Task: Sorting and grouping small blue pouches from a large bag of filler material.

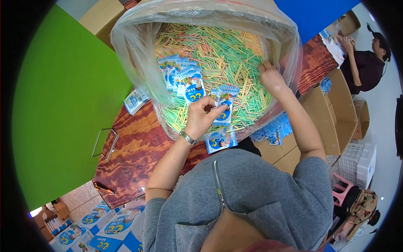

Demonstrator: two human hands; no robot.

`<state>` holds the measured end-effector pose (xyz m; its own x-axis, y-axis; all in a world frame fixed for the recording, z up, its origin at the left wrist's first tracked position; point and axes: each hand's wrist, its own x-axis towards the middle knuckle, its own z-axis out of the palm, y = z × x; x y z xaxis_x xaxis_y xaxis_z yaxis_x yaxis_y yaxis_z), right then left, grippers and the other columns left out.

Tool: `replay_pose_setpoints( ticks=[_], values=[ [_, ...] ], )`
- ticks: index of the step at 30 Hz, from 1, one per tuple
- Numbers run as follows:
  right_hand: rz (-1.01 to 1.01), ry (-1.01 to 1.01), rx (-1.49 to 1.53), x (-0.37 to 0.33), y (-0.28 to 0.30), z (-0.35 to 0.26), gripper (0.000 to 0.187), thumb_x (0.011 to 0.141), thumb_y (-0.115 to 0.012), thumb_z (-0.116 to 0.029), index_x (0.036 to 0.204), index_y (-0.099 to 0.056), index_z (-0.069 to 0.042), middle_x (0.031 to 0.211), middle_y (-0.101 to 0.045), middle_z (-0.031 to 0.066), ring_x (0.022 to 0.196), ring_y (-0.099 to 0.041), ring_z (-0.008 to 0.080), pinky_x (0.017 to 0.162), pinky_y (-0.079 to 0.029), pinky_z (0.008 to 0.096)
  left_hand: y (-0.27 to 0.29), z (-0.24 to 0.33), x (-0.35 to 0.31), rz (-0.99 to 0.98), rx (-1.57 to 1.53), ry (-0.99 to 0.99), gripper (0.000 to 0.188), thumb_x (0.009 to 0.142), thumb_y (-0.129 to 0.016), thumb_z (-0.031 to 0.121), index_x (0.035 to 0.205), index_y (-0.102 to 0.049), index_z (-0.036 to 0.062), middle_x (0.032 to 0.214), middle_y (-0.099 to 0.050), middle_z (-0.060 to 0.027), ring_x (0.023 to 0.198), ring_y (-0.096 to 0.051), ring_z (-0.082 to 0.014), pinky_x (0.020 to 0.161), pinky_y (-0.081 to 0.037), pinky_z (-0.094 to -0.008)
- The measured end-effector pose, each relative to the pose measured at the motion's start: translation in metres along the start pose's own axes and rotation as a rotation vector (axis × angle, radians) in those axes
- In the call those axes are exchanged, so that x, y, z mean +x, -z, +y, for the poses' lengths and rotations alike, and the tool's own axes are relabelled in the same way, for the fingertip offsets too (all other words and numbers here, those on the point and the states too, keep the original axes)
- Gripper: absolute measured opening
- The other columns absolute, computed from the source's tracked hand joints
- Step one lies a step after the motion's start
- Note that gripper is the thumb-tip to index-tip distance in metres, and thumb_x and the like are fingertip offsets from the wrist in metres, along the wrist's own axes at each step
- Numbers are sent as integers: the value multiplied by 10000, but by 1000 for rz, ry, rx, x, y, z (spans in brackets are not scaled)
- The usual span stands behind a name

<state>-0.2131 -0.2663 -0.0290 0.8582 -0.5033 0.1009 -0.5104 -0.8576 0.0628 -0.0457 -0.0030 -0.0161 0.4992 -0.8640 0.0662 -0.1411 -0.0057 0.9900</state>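
A large clear plastic bag lies open before me, lining a container full of thin pastel sticks in green, yellow, pink and orange. My left hand, with a metal watch at the wrist, pinches a small blue-and-white packet between thumb and fingers above the sticks. At the right side of the heap is my right hand, its fingers curled and close together among the sticks; whatever they hold is hidden. Several similar packets lie overlapping on the sticks, left of centre. Another packet rests at the bag's near edge.
The red-brown patterned table carries a packet stack, a wire frame and an orange cutter. Printed boxes stand lower left. At right are open cartons, a pink stool and two other people.
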Motion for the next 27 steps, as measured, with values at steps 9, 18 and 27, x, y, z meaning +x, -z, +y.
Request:
replay_pose_setpoints(
  ticks=[9,18,27],
  values=[
    [161,27,-55,2,-16,-5,228,816,-577,-129,1005,-538,-8,1071,-541,156,1068,-551,326,818,-530,423,1,-2,1,-61,30,4,179,837,-776,135,810,-635,27,737,-643,16,657,-542,-22,554,-436,-200],
    [269,100,-54,2,15,-7,249,869,-633,-223,999,-544,-31,971,-602,149,1021,-558,338,779,-508,418,9,1,1,-41,70,-1,186,838,-774,139,800,-627,33,724,-640,14,655,-538,-23,556,-439,-207],
    [-502,-353,1845,8,50,-33,237,996,-549,-273,1058,-556,-45,881,-639,48,698,-642,204,576,-511,330,3,26,15,-74,-550,49,180,925,-657,101,1069,-648,-8,1011,-683,-15,884,-619,-65,786,-500,-233]
  ],
)
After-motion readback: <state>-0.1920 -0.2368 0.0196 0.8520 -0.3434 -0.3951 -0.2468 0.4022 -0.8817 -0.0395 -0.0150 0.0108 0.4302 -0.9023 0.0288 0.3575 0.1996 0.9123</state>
